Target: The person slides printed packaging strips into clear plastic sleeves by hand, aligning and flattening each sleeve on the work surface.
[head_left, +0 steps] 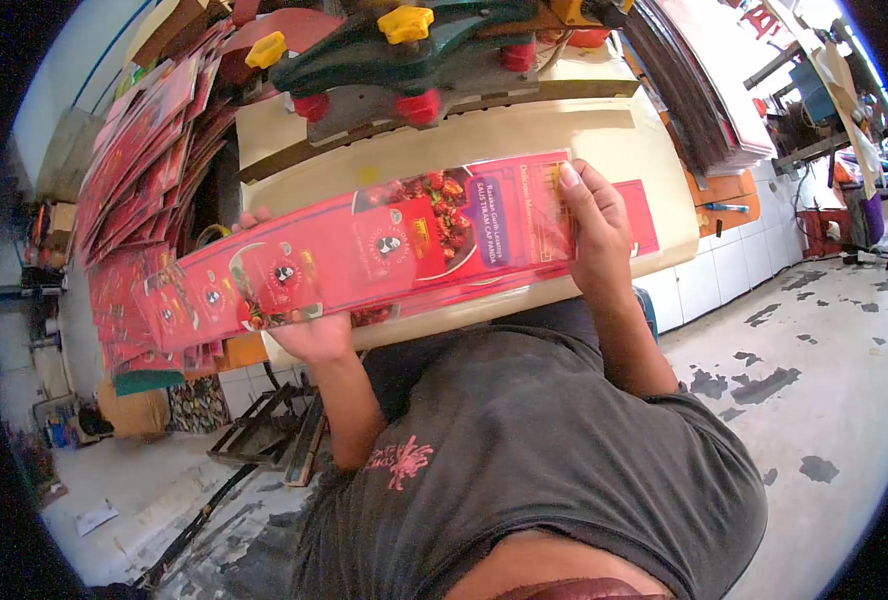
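A long red printed plastic sheet (329, 245), with food pictures and a panda logo, is held at a slant across my front. My right hand (601, 225) grips its right end, thumb on top and fingers mostly behind. My left hand (322, 338) is under the left part, palm up, with fingertips showing past the far edge; the sheet hides most of its fingers. Another red printed edge (636, 215) shows behind my right hand, over a cream work surface (524, 125). Whether more than one sheet is in my hands, I cannot tell.
Beyond the surface stands a dark green machine part (334, 72) with yellow knobs (405, 24) and red feet (417, 106). Fanned red sheets (154, 150) are heaped on the left. A tall stack of sheets (709, 90) stands right, near a blue-handled tool (726, 208).
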`<action>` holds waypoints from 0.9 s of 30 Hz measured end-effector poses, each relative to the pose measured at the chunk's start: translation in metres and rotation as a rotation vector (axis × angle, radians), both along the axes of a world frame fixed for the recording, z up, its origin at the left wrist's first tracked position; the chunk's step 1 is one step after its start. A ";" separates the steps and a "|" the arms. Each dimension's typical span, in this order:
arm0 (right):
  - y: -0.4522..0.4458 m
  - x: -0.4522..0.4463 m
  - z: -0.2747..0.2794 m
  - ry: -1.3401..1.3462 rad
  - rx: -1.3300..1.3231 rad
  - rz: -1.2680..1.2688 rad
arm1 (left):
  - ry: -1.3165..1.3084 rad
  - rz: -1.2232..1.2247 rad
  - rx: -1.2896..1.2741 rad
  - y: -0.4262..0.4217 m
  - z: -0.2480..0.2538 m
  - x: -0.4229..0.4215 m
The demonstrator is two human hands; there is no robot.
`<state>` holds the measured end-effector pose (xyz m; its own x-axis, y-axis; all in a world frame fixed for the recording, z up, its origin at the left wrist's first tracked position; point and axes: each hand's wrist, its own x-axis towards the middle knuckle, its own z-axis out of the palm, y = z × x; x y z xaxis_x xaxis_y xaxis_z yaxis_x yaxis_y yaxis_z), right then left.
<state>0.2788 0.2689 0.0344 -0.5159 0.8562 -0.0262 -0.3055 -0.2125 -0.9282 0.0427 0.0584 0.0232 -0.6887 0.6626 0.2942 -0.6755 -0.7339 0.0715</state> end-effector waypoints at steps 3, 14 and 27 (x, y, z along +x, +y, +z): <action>-0.011 -0.006 0.008 -0.013 0.043 0.037 | 0.046 0.084 -0.053 -0.004 -0.003 -0.008; -0.011 0.002 0.013 -0.042 0.095 0.067 | 0.023 0.188 -0.229 0.001 0.006 0.003; -0.014 -0.006 0.003 0.034 0.032 0.034 | -0.022 0.063 -0.074 0.003 -0.001 0.004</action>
<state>0.2733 0.2552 0.0370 -0.5453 0.8381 0.0187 -0.3300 -0.1941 -0.9238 0.0469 0.0610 0.0227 -0.7357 0.6368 0.2305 -0.6299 -0.7685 0.1126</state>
